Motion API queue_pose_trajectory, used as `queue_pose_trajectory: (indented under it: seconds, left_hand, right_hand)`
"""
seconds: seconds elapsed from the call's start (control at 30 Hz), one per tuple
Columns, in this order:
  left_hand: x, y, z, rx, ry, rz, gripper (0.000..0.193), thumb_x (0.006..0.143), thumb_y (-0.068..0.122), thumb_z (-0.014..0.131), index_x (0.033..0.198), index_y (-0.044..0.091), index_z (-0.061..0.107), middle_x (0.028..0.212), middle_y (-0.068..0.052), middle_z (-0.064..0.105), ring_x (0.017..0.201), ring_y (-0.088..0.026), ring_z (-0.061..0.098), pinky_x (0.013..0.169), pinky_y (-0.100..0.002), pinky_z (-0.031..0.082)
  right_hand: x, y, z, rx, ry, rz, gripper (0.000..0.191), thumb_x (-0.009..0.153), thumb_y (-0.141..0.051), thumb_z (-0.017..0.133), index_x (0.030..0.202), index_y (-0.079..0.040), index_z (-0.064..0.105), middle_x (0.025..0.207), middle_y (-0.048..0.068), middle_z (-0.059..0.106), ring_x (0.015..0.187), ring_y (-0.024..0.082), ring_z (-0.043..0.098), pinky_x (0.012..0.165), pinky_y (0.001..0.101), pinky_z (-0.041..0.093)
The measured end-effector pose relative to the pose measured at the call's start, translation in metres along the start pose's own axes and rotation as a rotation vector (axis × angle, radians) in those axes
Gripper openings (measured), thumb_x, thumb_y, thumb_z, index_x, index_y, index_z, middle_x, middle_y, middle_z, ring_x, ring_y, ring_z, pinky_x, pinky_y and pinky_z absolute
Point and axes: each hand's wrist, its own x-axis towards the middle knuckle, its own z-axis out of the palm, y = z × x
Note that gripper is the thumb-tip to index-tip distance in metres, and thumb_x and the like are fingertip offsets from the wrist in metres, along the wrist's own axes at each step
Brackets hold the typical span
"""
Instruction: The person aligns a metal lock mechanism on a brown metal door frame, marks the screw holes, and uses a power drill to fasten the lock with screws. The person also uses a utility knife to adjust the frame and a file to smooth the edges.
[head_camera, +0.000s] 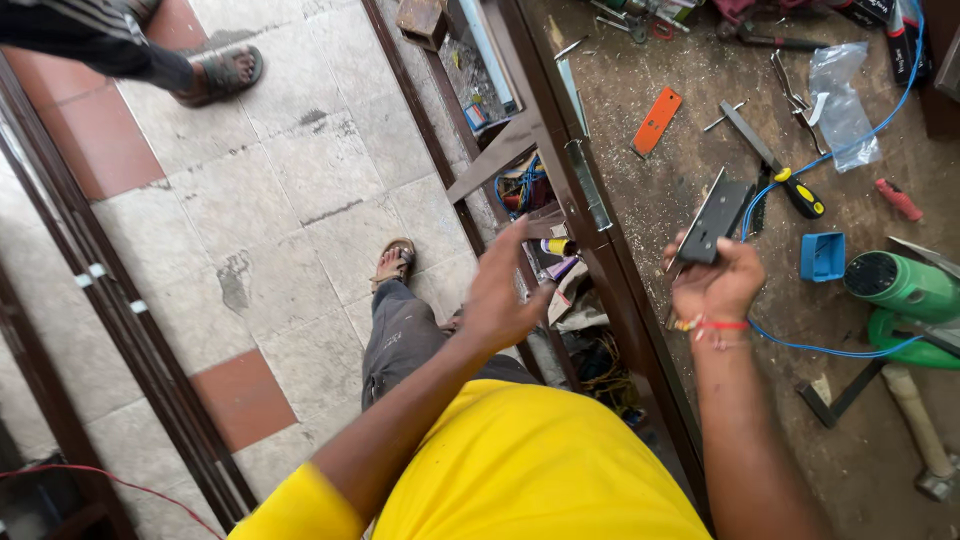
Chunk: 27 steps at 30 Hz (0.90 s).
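Right hand (715, 285) clamped on lower end of dark metal lock body (715, 218), held above counter (690, 120) beside door frame (590, 250). Likely stiff, heavy, sharp-edged; best gripped mid-body. Left hand (505, 295) empty, fingers spread.

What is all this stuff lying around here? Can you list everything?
lock body: one, black metal, held in the right hand
door frame: one, dark brown, edge-up beside the bench
workbench: one, dusty brown, right side
orange tag: one, on the bench
chisel: one, yellow-black handle, on the bench
blue box: one, small, open
power tool: one, green, right edge
blue cable: one, looping across the bench
plastic bag: one, clear
hammer: one, wooden handle
another person's foot: one, sandalled, top left
left hand: open, empty, near the frame
right hand: gripping the lock body
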Motion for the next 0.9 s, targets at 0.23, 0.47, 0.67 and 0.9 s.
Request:
queue_pose_trajectory:
  seconds: [0.23, 0.47, 0.67, 0.9]
  left_hand:
    - [0.039, 0.016, 0.065, -0.040, -0.026, 0.005, 0.103, 0.073, 0.013, 0.069, 0.158, -0.006, 0.014, 0.165, -0.031, 0.020, 0.147, -0.041, 0.032, 0.121, -0.043, 0.032]
    - [-0.001, -0.026, 0.025, 0.079, -0.382, -0.324, 0.015, 0.090, 0.032, 0.069, 0.098, 0.021, 0.074, 0.104, -0.004, 0.079, 0.095, -0.021, 0.073, 0.089, -0.037, 0.058]
    - [-0.016, -0.072, -0.023, 0.283, 0.097, -0.288, 0.017, 0.074, 0.014, 0.077, 0.086, 0.005, 0.067, 0.087, -0.015, 0.071, 0.089, -0.034, 0.068, 0.076, -0.044, 0.055]
    - [-0.018, -0.082, -0.071, 0.170, 0.088, -0.439, 0.015, 0.076, 0.015, 0.077, 0.090, 0.008, 0.076, 0.084, -0.009, 0.075, 0.084, -0.023, 0.072, 0.081, -0.037, 0.057]
  right_hand:
    - [-0.037, 0.031, -0.007, -0.087, 0.008, -0.125, 0.046, 0.084, -0.026, 0.061, 0.121, 0.000, 0.064, 0.104, 0.017, 0.070, 0.089, 0.032, 0.068, 0.083, 0.0452, 0.056]
    - [-0.037, 0.051, -0.012, -0.110, -0.200, -0.243, 0.048, 0.088, -0.016, 0.066, 0.134, -0.007, 0.056, 0.101, 0.016, 0.069, 0.074, 0.026, 0.064, 0.068, 0.0375, 0.054]
    - [-0.024, 0.073, 0.001, -0.264, -0.137, -0.334, 0.071, 0.084, 0.001, 0.067, 0.150, -0.012, 0.045, 0.107, 0.009, 0.065, 0.079, 0.017, 0.063, 0.061, 0.0304, 0.054]
    - [-0.015, 0.071, 0.012, -0.263, -0.021, -0.332, 0.065, 0.087, 0.001, 0.063, 0.150, -0.009, 0.049, 0.104, 0.013, 0.065, 0.073, 0.018, 0.064, 0.060, 0.0288, 0.054]
